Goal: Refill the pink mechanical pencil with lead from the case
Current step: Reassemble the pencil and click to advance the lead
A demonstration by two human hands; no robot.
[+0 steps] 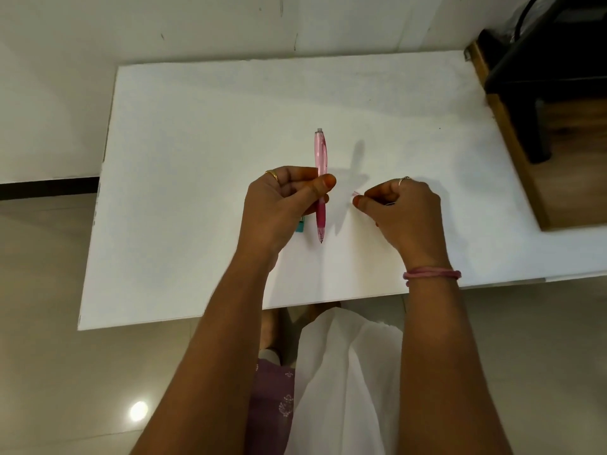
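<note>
My left hand (289,198) grips the pink mechanical pencil (320,159) between thumb and fingers above the white table. The pencil stands nearly vertical in the view, its writing tip toward me and its grey-white top end pointing away. A teal lead case (300,224) lies on the table, mostly hidden under my left hand. My right hand (400,208) rests to the right of the pencil, fingers curled, pinching a small pale pink piece (356,194) at the fingertips; what the piece is cannot be told for sure.
The white table (197,159) stands against a pale wall. A wooden-edged surface with a dark object (542,77) sits at the back right. White and purple clothing shows below the table's near edge.
</note>
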